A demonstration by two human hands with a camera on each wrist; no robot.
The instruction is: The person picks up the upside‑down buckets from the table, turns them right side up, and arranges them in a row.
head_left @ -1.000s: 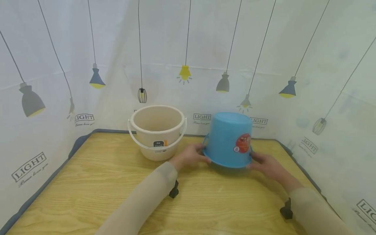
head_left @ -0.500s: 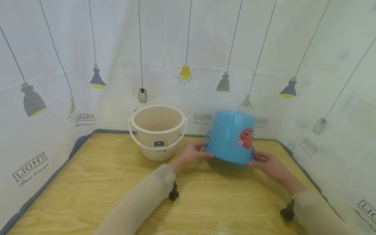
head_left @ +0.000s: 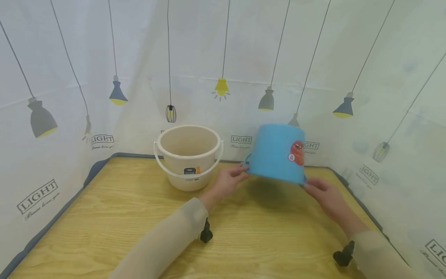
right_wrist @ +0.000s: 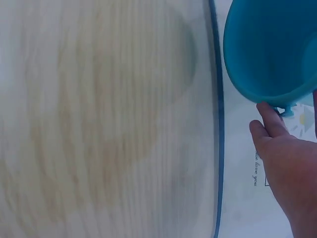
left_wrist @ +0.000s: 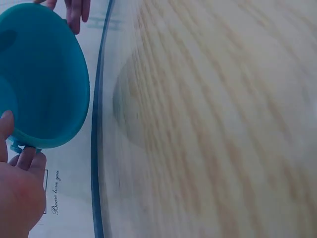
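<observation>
A blue bucket [head_left: 275, 153] is held upside down above the wooden table, tilted so that its left rim is higher than its right. My left hand [head_left: 228, 182] grips the rim at the left, beside the handle joint. At the right side of the rim, my right hand [head_left: 325, 195] pinches the edge. Both wrist views look into the bucket's hollow inside [left_wrist: 47, 84], which holds nothing visible. A red round sticker [head_left: 297, 152] faces forward on the bucket's wall. To the left, a cream bucket [head_left: 189, 162] stands upright with its white handle hanging down in front.
The wooden table [head_left: 139, 232] carries the cream bucket near its back edge. A sheet wall [head_left: 195, 46] printed with hanging lamps encloses the table at the back and both sides. The blue bucket's shadow falls on the wood beneath it.
Both hands have raised the blue bucket from close over the table, moving it slightly right and tilting it. The cream bucket has stayed in place.
</observation>
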